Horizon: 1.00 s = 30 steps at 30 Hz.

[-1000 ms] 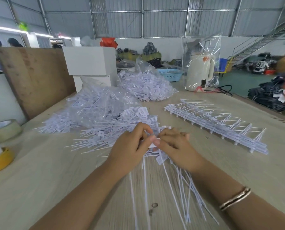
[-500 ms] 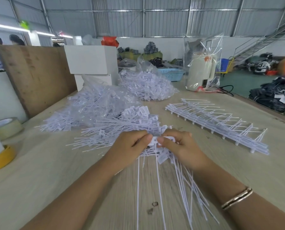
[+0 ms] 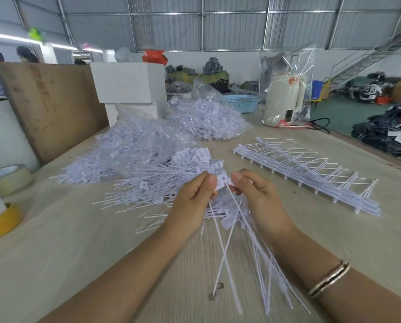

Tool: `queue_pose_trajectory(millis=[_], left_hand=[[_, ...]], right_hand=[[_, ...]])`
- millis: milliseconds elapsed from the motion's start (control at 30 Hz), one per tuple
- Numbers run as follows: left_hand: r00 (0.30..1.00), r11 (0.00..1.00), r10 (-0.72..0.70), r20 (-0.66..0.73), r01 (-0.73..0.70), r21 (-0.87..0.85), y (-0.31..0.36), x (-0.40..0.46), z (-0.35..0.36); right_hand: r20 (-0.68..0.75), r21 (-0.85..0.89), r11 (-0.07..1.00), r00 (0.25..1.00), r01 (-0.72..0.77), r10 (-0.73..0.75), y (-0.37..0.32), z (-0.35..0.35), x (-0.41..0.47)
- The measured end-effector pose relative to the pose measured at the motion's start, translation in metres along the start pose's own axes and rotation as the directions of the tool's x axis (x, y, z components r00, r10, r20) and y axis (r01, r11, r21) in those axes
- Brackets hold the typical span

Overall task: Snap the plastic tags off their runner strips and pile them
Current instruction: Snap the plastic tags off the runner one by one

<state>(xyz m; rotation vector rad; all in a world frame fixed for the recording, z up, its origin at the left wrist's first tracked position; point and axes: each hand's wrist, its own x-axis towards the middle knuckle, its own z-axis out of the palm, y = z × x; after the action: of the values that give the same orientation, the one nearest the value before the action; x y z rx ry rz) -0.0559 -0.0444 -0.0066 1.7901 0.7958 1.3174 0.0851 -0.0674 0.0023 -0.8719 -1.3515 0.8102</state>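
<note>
Both hands are meeting just above the pale wooden surface [image 3: 55,252], fingers curled in and thumbs pressing down. The left hand [image 3: 195,201] is pinching a small white tag [image 3: 221,181] by its flat head, and the right hand [image 3: 258,194] is pinching the piece right beside it, so the two thumbs are sitting almost nail to nail. From under the right hand a bundle of runner strips [image 3: 253,248] is hanging down toward the near edge, its thin white stems fanning out and blurring where they are trailing over the wood. A bracelet [image 3: 329,279] is sitting on the right wrist. Just beyond the knuckles, a loose pile of tags [image 3: 153,185] is lying spread on the surface, the long stems pointing every which way. Farther back, two clear plastic bags are bulging with more of the same white pieces, one [image 3: 136,148] to the left and one [image 3: 209,120] behind it. Off to the right, well apart from the hands, a stack of runner strips [image 3: 311,176] is lying in a long neat row. At the left edge a roll of tape [image 3: 8,178] and a yellow holder [image 3: 1,220] are resting near each other. At the back a white box [image 3: 129,82] is standing, and a cream-coloured kettle [image 3: 284,101] is sitting wrapped in clear plastic.
</note>
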Motion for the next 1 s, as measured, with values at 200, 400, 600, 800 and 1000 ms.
queue_pose_trajectory(millis=[200,400,600,800,1000], left_hand=[[0.991,0.993,-0.046,-0.123,0.032,-0.111,0.006,0.008,-0.038],[0.999,0.906,0.036,0.039,-0.049,0.42,0.002,0.004,-0.034],[0.982,0.742,0.061,0.179,-0.165,0.65,0.002,0.002,-0.027],[0.961,0.764,0.019,0.277,-0.193,0.616,0.003,-0.002,-0.022],[0.966,0.801,0.049,0.252,-0.189,0.569,-0.003,0.003,-0.026]], right_hand=[[-0.246,0.041,0.998,0.968,-0.04,0.048,-0.006,-0.042,0.01],[0.049,-0.655,0.755,0.997,-0.02,0.068,0.015,-0.029,0.01],[0.046,-0.783,0.617,0.996,0.084,-0.077,0.017,-0.027,0.011],[0.22,-0.719,0.637,0.96,0.279,-0.172,0.011,-0.015,0.006],[0.229,-0.533,0.816,0.967,0.224,-0.116,0.013,-0.017,0.007]])
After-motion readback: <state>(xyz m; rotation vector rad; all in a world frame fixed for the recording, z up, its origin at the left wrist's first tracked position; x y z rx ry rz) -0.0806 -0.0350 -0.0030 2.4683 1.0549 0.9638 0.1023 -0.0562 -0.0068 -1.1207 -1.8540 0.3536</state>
